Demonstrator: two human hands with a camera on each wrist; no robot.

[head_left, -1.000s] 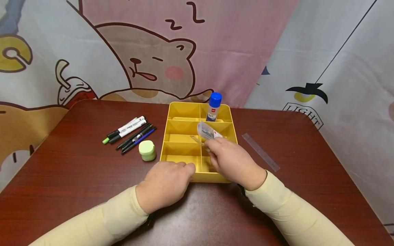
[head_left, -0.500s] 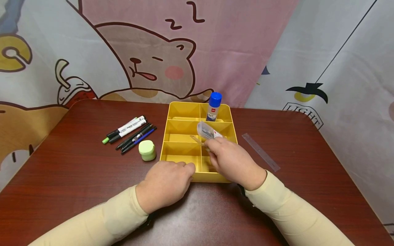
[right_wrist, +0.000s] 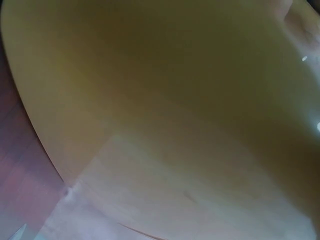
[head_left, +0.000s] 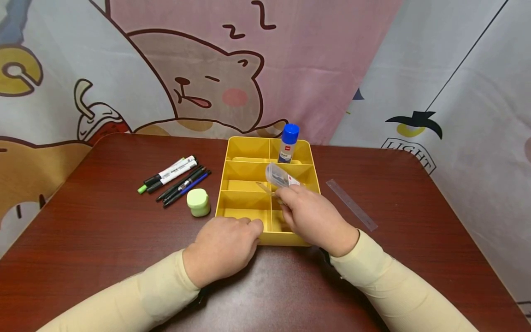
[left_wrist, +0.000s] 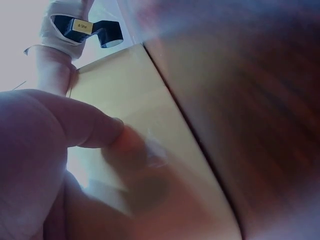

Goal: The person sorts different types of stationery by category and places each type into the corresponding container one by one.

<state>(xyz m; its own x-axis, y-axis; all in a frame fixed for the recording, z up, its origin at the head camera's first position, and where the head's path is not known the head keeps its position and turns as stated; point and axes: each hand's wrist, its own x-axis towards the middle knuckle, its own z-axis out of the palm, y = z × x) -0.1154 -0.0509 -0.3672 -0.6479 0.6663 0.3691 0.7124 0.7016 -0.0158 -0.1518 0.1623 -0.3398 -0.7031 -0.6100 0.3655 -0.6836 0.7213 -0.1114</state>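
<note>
A yellow compartment box [head_left: 242,186] stands on the table in the head view. My left hand [head_left: 228,249] grips its near wall, fingers curled over the rim. In the left wrist view, the thumb [left_wrist: 97,127] presses the outside of that wall. My right hand [head_left: 313,216] is over the right-hand compartments and pinches a thin, see-through piece [head_left: 264,188] whose pointed tip juts left; the hand hides the rest of it. Right behind the fingers, a clear plastic case [head_left: 279,174] leans in the middle right compartment. A blue-capped glue stick [head_left: 288,144] stands upright in the back right compartment.
Left of the box lie several markers and pens [head_left: 178,182], with a small light-green lidded pot [head_left: 198,203] nearer the box. A clear ruler [head_left: 351,205] lies to the right on the brown table [head_left: 415,258]. A printed cloth [head_left: 323,69] hangs behind.
</note>
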